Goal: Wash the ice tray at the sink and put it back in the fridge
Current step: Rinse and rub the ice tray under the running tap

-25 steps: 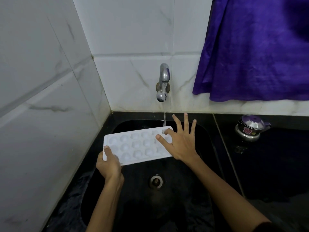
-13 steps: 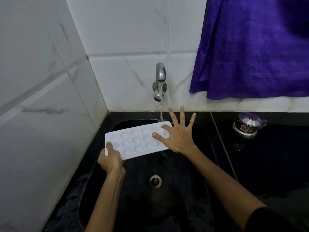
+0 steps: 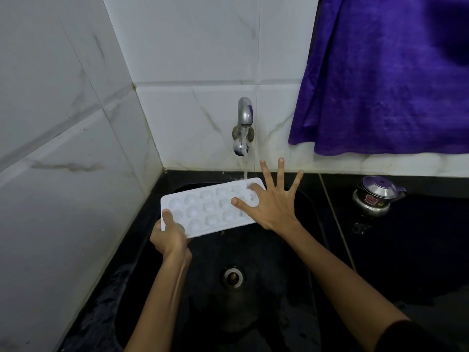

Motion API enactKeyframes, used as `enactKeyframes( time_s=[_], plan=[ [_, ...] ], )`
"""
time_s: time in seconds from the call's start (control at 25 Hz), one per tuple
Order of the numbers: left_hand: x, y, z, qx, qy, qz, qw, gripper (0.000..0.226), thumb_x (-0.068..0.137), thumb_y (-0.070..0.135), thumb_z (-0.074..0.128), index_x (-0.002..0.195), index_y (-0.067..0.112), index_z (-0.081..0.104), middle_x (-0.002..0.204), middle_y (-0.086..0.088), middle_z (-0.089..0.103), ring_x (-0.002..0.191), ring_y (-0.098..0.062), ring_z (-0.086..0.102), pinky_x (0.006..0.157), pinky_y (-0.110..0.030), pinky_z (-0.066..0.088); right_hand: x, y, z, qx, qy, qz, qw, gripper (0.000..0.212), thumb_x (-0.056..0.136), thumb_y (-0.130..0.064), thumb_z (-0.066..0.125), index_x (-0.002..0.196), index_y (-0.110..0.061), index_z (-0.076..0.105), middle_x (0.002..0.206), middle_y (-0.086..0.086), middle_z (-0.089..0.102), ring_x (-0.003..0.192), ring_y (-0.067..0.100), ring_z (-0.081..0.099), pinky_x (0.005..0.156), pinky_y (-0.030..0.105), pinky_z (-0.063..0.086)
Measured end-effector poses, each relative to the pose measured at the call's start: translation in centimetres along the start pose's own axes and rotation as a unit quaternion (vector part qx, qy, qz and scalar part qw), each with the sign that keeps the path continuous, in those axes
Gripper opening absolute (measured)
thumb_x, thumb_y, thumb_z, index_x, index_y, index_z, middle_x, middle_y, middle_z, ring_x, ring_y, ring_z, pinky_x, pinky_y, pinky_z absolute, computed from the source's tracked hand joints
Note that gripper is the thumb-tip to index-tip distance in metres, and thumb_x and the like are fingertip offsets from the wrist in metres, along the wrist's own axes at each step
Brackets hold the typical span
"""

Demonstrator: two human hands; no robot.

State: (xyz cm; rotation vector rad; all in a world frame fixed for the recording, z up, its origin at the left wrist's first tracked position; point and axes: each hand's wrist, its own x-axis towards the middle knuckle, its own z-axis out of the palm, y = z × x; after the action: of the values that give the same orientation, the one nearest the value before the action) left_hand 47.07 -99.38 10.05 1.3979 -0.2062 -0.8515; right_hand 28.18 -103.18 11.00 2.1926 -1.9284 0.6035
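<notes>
A white ice tray (image 3: 208, 207) with rounded cups is held over the black sink (image 3: 291, 288), tilted with its far right end higher. My left hand (image 3: 170, 235) grips its near left corner, thumb on top. My right hand (image 3: 274, 201) lies on the tray's right end with fingers spread and straight, thumb and forefinger touching the cups. Water runs from the steel tap (image 3: 243, 123) on the wall onto the tray's far right corner.
The drain (image 3: 232, 276) sits in the middle of the sink basin. A small steel kettle with a purple lid (image 3: 375, 195) stands on the black counter to the right. A purple cloth (image 3: 385, 72) hangs over the wall tiles at the upper right. White tiled walls close the left side.
The water stream has grown stronger and now lands on the tray's far right corner. My right hand stays spread on the tray's right end; the left grip is unchanged.
</notes>
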Motion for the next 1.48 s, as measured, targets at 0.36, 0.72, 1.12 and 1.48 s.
enactKeyframes(
  time_s=[0.36,0.72,1.12,1.48],
  plan=[
    [1.0,0.3,-0.2,-0.008,0.028,0.013,0.999,0.024,0.091,0.033,0.055,0.093,0.010,0.059,0.078,0.003,0.059,0.066,-0.011,0.058,0.049,-0.024,0.046,-1.3,0.0,0.4,0.088,0.173,-0.004,0.981,0.046,0.089,-0.056,0.036,0.079,-0.025,0.068,0.144,0.004,0.046,0.143,0.024,0.007,0.111,0.050,-0.004],
    [0.8,0.4,0.0,-0.002,0.030,0.002,1.000,0.021,0.091,0.034,0.055,0.093,0.014,0.056,0.085,0.002,0.060,0.074,-0.016,0.061,0.058,-0.030,0.051,-0.8,0.9,0.5,0.059,0.101,-0.042,0.992,0.050,0.086,-0.062,0.032,0.077,-0.031,0.070,0.148,0.000,0.039,0.144,0.029,0.005,0.109,0.053,-0.009],
    [0.7,0.3,0.3,0.007,0.017,0.006,1.000,0.021,0.092,0.031,0.054,0.082,0.013,0.057,0.078,0.003,0.059,0.078,-0.021,0.061,0.057,-0.029,0.050,-1.5,1.5,1.2,0.055,0.104,-0.024,0.993,0.049,0.088,-0.059,0.031,0.087,-0.032,0.072,0.152,0.002,0.032,0.142,0.034,0.003,0.108,0.053,-0.012],
    [1.1,0.1,1.0,0.005,0.037,-0.002,0.999,0.021,0.091,0.034,0.055,0.079,0.017,0.055,0.081,0.002,0.059,0.078,-0.022,0.061,0.070,-0.037,0.054,-2.6,2.4,1.5,0.082,0.102,-0.028,0.991,0.051,0.077,-0.072,0.040,0.092,-0.026,0.056,0.134,0.008,0.045,0.134,0.034,0.018,0.106,0.055,0.010]
  ],
)
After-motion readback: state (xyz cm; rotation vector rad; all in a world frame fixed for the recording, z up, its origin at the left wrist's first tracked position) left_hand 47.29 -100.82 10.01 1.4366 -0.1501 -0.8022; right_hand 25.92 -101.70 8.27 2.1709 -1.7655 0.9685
